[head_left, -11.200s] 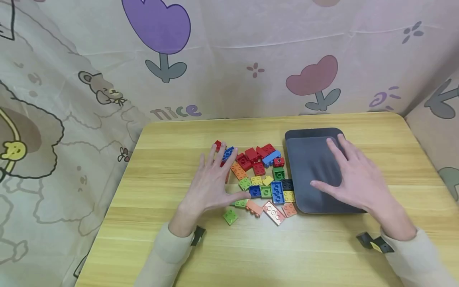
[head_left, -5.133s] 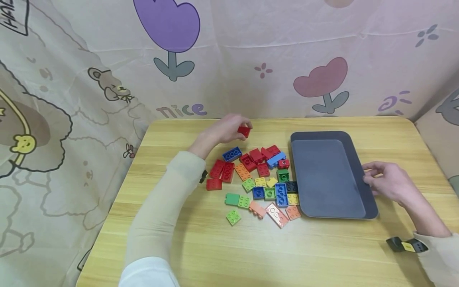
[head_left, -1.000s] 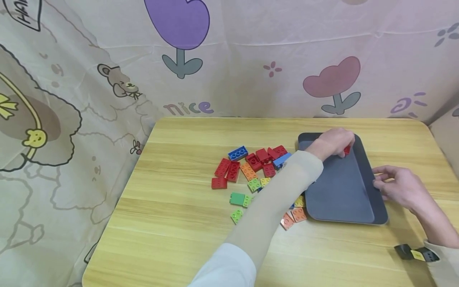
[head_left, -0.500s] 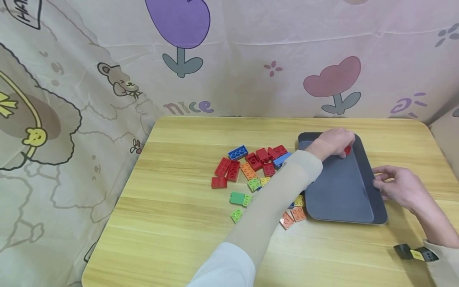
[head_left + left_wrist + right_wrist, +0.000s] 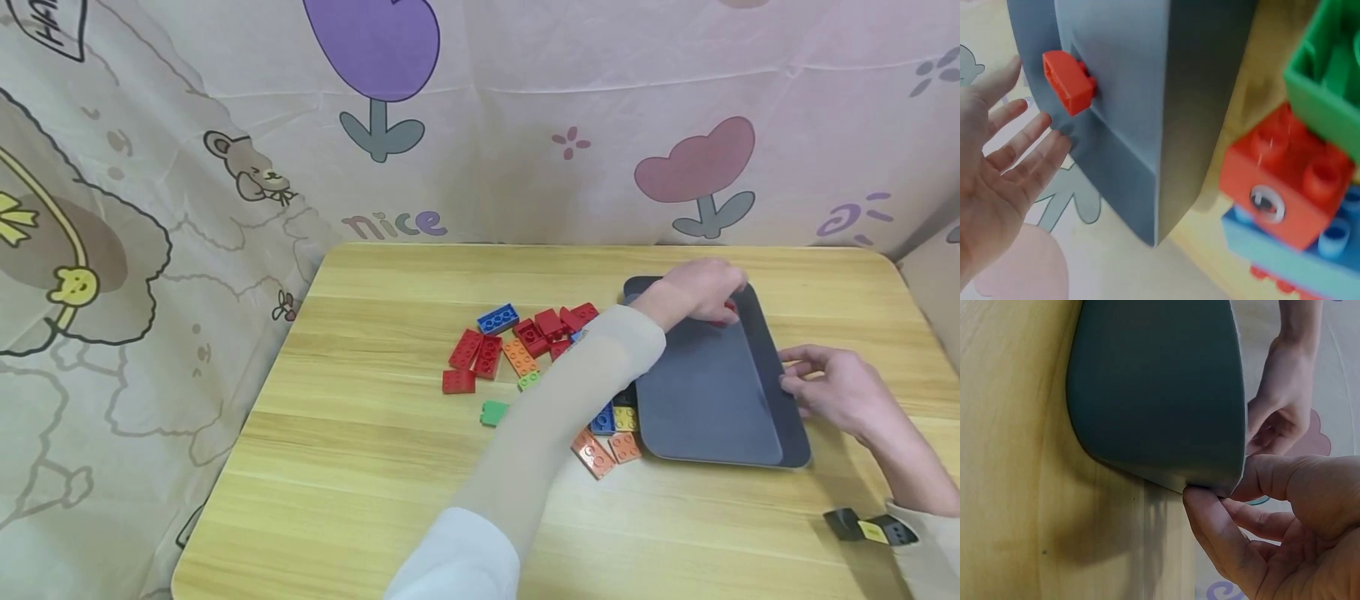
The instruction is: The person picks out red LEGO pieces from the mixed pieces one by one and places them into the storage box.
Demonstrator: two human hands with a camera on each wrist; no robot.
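The dark grey tray [image 5: 712, 408] lies on the right part of the table. Over its far end is my left hand [image 5: 701, 289], fingers spread and apart from a small red toy brick [image 5: 1069, 82] that sits inside the tray in the left wrist view. From the head, the hand hides most of that brick. My right hand [image 5: 1297, 519] pinches the tray's rim between thumb and fingers at its right side.
Left of the tray lie several loose bricks, among them a blue one [image 5: 498, 320], a red one [image 5: 458, 382] and an orange one [image 5: 593, 454]. My left sleeve [image 5: 547, 425] covers part of the pile. A printed cloth [image 5: 510, 167] hangs behind the table.
My left hand carried the red brick from the table's back into the tray. Within the last half second it has let go and lifted slightly. The right hand stays at the rim.
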